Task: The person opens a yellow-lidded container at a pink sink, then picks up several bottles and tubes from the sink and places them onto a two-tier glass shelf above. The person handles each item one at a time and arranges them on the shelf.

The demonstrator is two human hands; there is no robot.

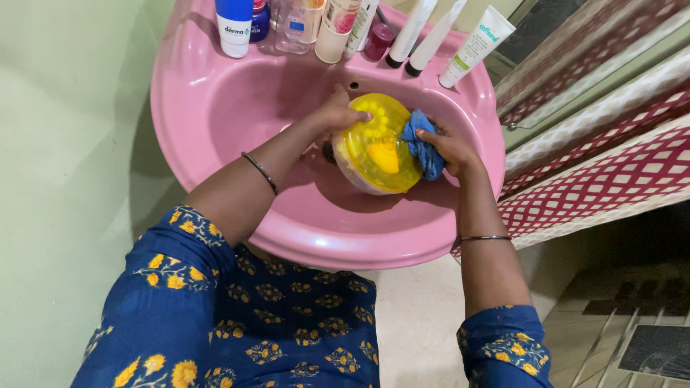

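Observation:
A round yellow see-through plastic container [377,144] is held tilted inside a pink wash basin [215,108]. My left hand [336,115] grips its upper left rim. My right hand [449,147] presses a crumpled blue cloth [424,147] against the container's right edge. A thin bangle sits on each wrist.
Along the basin's back ledge stand several bottles and tubes: a blue-and-white bottle [234,25], a clear bottle [298,25], a white tube [476,44]. A pale green wall [65,144] is at left. A red-and-white patterned cloth [604,144] hangs at right over a tiled floor.

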